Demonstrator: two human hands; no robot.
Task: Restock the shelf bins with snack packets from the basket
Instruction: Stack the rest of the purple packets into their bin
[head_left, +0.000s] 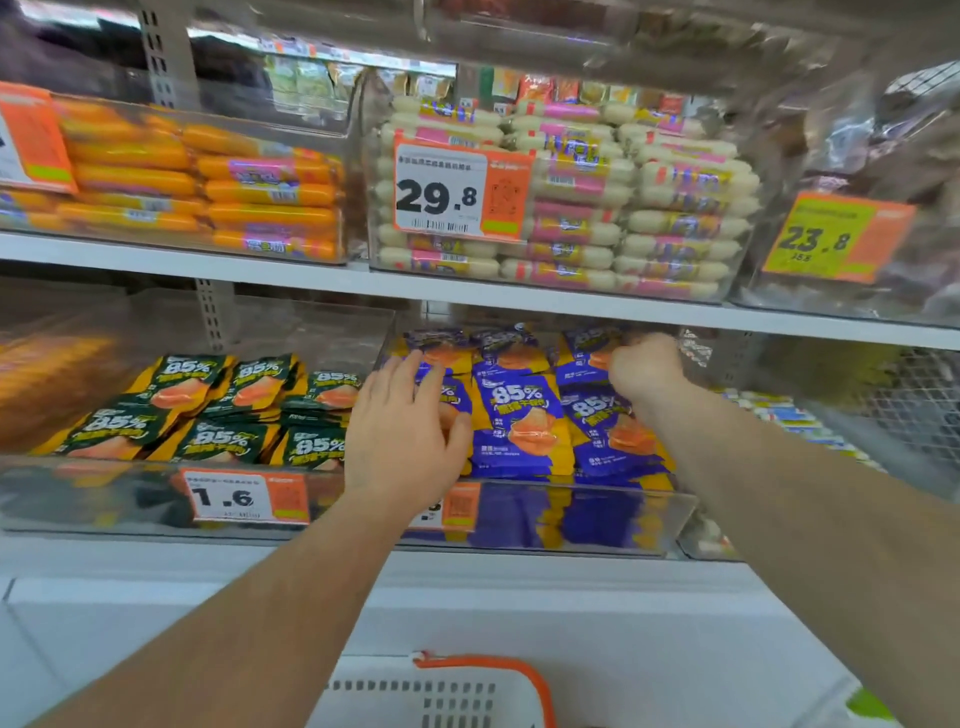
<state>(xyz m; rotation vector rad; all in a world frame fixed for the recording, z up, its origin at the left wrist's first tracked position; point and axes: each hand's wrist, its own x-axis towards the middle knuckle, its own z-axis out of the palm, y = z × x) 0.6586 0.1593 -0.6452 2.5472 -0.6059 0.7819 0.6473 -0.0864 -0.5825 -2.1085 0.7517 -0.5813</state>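
Purple and yellow snack packets (522, 421) fill a clear shelf bin (597, 517) on the lower shelf. My left hand (408, 431) lies with spread, straight fingers on the packets at the bin's left side. My right hand (644, 366) reaches deeper in at the right, fingers curled down over a purple packet at the back row; whether it grips that packet is hidden. The white basket (441, 693) with an orange handle shows at the bottom edge; its contents are out of view.
A neighbouring clear bin (104, 493) on the left holds green snack packets (223, 410). The upper shelf (311, 275) carries bins of orange sausages (208, 182) and white sausages (623, 208) with price tags. A white ledge (519, 597) runs below the bins.
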